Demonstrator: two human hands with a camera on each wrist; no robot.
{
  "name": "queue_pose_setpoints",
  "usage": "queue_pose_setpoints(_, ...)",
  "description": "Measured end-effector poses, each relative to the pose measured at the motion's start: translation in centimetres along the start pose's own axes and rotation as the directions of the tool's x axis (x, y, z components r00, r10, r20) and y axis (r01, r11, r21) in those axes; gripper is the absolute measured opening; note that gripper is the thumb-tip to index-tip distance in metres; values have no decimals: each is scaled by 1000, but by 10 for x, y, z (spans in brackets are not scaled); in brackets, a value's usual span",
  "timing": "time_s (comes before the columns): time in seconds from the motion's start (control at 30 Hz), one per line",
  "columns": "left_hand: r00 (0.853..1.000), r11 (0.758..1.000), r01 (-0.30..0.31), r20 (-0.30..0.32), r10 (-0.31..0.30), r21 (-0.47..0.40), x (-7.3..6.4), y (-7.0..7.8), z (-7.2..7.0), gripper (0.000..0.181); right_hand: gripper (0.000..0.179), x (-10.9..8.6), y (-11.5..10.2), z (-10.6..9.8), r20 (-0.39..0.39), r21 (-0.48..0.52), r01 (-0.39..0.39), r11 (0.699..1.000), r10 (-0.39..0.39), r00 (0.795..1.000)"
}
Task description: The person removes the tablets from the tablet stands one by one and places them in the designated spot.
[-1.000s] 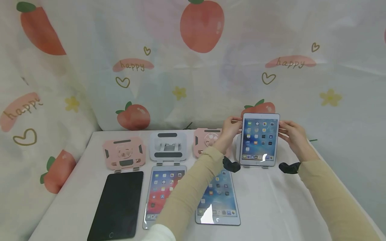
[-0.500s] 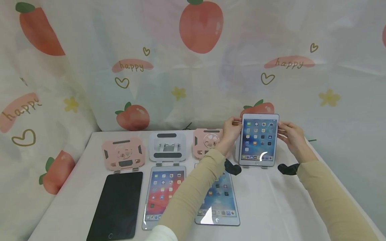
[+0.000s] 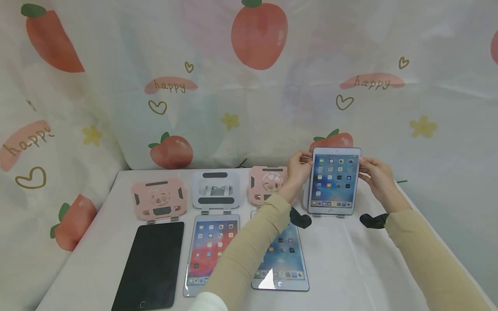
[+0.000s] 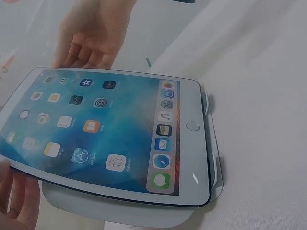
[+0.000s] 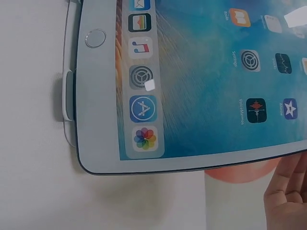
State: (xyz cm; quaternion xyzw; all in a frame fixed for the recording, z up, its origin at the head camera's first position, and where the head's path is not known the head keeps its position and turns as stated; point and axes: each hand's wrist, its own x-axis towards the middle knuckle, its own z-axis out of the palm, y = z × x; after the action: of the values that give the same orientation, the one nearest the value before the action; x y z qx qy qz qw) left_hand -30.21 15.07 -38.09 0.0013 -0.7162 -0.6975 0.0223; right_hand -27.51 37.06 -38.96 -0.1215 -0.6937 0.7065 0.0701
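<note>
A white-framed tablet (image 3: 335, 180) with a lit screen of app icons leans upright at the right of the table. Its bottom edge sits in the lip hooks of a white tablet stand (image 4: 120, 214), most of which is behind it. By the upper left edge, my left hand (image 3: 298, 172) holds the tablet. My right hand (image 3: 379, 179) holds the opposite edge, and in the left wrist view its thumb lies at the rim with the fingers (image 4: 86, 55) curled behind. Only part of the right hand shows in the right wrist view, at the tablet's edge.
Left of it are two pink stands (image 3: 159, 198) and another white stand (image 3: 216, 191). In front of them lie a dark-screened black tablet (image 3: 149, 263) and two lit tablets (image 3: 210, 242), partly under my left sleeve (image 3: 249, 246). A fruit-print curtain (image 3: 256, 108) hangs behind the table.
</note>
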Motion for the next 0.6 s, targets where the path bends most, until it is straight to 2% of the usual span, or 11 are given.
queue_pose_setpoints(0.3,998,998,-67,-13,68,12,-8,2,-4,15,16,-17,-9,4,40,83,22,996,-26,999)
queue_pose_setpoints(0.37,997,997,-81,-18,81,13,-10,3,-5,15,21,-8,-2,-2,35,71,22,997,-24,999)
queue_pose_setpoints(0.53,994,994,-105,-8,105,32,-15,6,-10,16,18,-15,-5,-4,45,122,63,990,-69,997)
queue_pose_setpoints(0.6,994,994,-109,1,109,30,-18,8,-13,16,10,-33,-18,4,57,168,77,983,-88,995)
